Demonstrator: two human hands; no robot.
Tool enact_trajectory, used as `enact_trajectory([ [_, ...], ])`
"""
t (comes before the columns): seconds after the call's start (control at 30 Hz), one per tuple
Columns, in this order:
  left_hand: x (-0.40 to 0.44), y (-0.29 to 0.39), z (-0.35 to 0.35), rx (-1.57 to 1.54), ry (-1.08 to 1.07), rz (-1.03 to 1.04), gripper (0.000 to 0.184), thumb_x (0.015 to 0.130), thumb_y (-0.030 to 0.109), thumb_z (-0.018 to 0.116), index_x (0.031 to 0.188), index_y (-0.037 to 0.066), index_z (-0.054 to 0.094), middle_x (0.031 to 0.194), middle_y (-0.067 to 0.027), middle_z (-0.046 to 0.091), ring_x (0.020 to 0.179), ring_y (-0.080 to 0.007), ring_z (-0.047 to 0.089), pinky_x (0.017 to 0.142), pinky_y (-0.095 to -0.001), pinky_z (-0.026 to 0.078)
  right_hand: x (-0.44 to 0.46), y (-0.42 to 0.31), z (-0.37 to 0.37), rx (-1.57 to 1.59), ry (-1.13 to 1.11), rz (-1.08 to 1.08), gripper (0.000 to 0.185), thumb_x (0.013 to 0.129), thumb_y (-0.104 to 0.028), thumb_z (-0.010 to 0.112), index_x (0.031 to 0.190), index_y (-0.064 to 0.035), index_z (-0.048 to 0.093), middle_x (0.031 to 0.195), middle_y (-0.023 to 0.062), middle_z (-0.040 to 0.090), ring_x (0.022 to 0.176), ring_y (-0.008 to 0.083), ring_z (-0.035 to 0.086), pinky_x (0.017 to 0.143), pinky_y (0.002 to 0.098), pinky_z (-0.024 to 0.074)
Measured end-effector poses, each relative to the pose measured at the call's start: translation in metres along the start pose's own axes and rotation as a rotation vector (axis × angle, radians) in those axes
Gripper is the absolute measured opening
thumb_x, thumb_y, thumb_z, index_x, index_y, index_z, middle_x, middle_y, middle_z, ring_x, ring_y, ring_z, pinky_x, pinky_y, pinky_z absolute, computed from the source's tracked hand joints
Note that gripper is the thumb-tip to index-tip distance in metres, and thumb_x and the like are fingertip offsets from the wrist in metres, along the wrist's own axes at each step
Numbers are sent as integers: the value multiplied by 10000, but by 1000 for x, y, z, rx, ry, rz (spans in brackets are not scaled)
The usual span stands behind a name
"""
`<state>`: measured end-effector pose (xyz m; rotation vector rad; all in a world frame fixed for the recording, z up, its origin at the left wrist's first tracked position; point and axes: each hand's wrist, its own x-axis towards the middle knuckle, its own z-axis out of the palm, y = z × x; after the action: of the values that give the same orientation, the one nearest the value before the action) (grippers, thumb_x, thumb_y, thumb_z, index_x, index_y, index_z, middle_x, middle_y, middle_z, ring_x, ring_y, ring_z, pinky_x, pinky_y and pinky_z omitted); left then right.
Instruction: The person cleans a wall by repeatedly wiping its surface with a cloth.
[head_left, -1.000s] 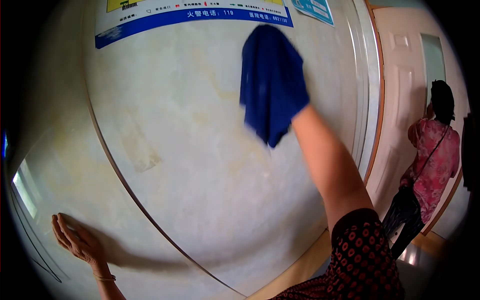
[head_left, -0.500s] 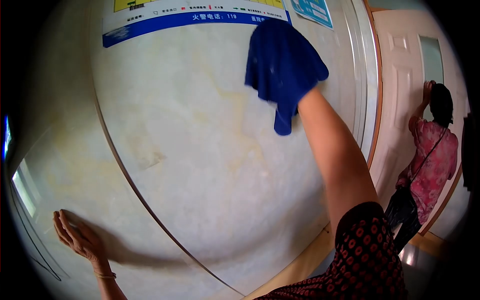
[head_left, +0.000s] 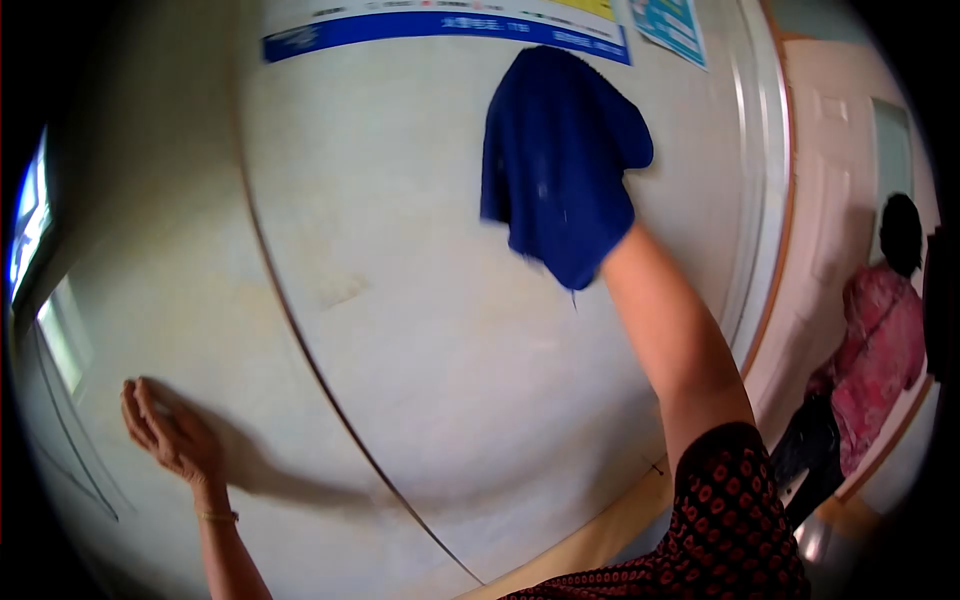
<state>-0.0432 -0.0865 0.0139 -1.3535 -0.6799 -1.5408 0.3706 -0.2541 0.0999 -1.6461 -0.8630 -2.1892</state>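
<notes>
A blue cloth lies draped over my right hand and against the pale marbled wall panel. The cloth covers my fingers, and only the wrist end shows below it. Just above the cloth is the blue lower band of a printed sign. My left hand rests on the wall at the lower left, fingers stretched out and holding nothing. A thin bracelet circles that wrist.
A dark seam runs down the wall between my hands. A teal poster hangs at upper right. Beyond the metal-edged frame, a person in a pink patterned top stands by a pale door. Cables hang at far left.
My view has shifted, and the sign sits higher and further right in it. The cloth has moved down and left along the wall. The other person's raised hand no longer shows.
</notes>
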Motion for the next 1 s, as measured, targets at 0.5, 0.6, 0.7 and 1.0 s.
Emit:
enact_trajectory([
  [0.5, 4, 2, -7, -81, -52, -82, 397, 745, 104, 452, 1128, -1, 442, 1188, -171, 398, 1105, -335, 345, 908, -398, 297, -57, -149, -77, 1146, -144, -59, 238, 798, -177, 458, 1006, -74, 509, 1031, 98, 523, 993, 225, 463, 893, 303, 307],
  [0.6, 4, 1, -7, -89, -51, -80, 394, 746, 99, 451, 1129, 7, 444, 1196, -164, 393, 1110, -332, 339, 909, -394, 298, 5, -134, -51, 884, 0, 34, 252, 801, -182, 458, 1026, -74, 498, 1045, 97, 516, 1007, 223, 455, 905, 303, 299],
  [0.7, 5, 0, -6, -102, -45, -74, 390, 746, 97, 454, 1127, 13, 447, 1198, -161, 391, 1110, -332, 337, 909, -393, 299, 57, -115, -22, 715, 40, 123, 268, 804, -187, 457, 1046, -74, 486, 1059, 96, 508, 1022, 221, 447, 917, 303, 290],
  [1.0, 5, -6, -7, -148, -70, -79, 412, 723, 74, 465, 1132, 30, 448, 1209, -155, 378, 1118, -332, 325, 903, -393, 307, 6, -172, -47, 882, -29, 136, 319, 815, -202, 457, 1106, -72, 450, 1102, 95, 486, 1066, 214, 422, 952, 303, 265],
])
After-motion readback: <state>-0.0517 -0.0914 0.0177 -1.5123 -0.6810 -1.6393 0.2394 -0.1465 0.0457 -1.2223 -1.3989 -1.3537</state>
